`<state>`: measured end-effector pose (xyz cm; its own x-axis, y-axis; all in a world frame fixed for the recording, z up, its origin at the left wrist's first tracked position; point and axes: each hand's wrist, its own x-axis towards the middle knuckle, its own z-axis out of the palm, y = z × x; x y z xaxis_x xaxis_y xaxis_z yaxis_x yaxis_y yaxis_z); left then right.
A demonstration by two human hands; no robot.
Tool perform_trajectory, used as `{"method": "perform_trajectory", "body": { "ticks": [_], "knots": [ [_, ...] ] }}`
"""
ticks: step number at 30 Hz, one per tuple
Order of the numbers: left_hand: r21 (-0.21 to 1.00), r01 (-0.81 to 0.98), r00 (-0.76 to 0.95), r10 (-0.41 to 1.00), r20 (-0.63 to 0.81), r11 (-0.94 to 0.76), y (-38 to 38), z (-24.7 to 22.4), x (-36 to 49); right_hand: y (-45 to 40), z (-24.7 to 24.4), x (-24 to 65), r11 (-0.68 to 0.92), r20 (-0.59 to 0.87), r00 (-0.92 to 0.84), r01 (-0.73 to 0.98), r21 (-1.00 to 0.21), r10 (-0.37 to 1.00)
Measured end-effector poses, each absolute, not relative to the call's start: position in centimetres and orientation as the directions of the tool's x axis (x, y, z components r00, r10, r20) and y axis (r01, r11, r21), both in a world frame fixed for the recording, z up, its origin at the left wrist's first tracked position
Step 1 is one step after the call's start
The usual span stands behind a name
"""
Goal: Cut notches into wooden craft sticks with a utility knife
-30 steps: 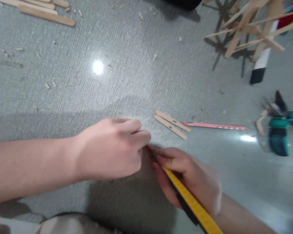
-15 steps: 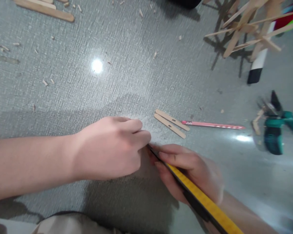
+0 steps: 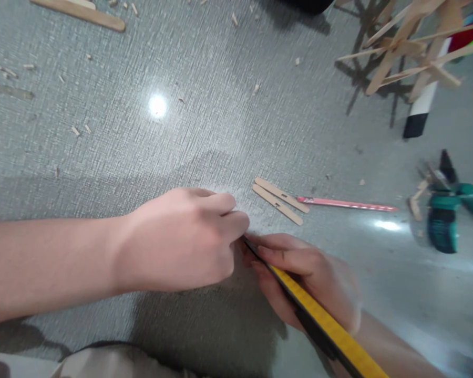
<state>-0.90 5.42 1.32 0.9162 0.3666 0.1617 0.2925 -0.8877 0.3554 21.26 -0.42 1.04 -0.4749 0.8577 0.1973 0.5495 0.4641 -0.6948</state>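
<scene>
My left hand (image 3: pixel 185 239) is closed, knuckles up, its fingertips bent down near the dark tip of a yellow and black tool; whatever it pinches is hidden. My right hand (image 3: pixel 307 278) wraps round the yellow tool (image 3: pixel 327 320), which slants from the lower right up to my left fingers. Just beyond the hands, two short wooden sticks (image 3: pixel 278 203) with small dark notches lie side by side on the grey table (image 3: pixel 205 131). A pink pencil (image 3: pixel 350 203) lies with its left end touching the upper stick.
Green-handled pliers (image 3: pixel 442 220) lie at the right beside wood bits. At the upper right stands a wooden stick structure (image 3: pixel 398 44) over a white, black-ended marker (image 3: pixel 420 113). A longer stick (image 3: pixel 86 16) lies at the upper left. Small wood chips are scattered about.
The view has shifted slightly, so the items on the table appear a little to the right. My left hand appears slightly further right; both hands keep nearly the same pose.
</scene>
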Motion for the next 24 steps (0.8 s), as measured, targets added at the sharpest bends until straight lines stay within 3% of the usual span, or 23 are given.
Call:
{"method": "perform_trajectory", "body": {
  "ticks": [12,24],
  "knots": [
    [0.332,0.309,0.904,0.384,0.189,-0.891,5.2,1.6,-0.5,-1.5,1.0,20.6,0.375,0.157,-0.400,0.553,-0.744,0.903],
    [0.289,0.338,0.903,0.395,0.167,-0.896,4.5,1.6,-0.6,-2.4,0.4,20.9,0.392,0.170,-0.389,0.611,-0.688,0.905]
  ]
}}
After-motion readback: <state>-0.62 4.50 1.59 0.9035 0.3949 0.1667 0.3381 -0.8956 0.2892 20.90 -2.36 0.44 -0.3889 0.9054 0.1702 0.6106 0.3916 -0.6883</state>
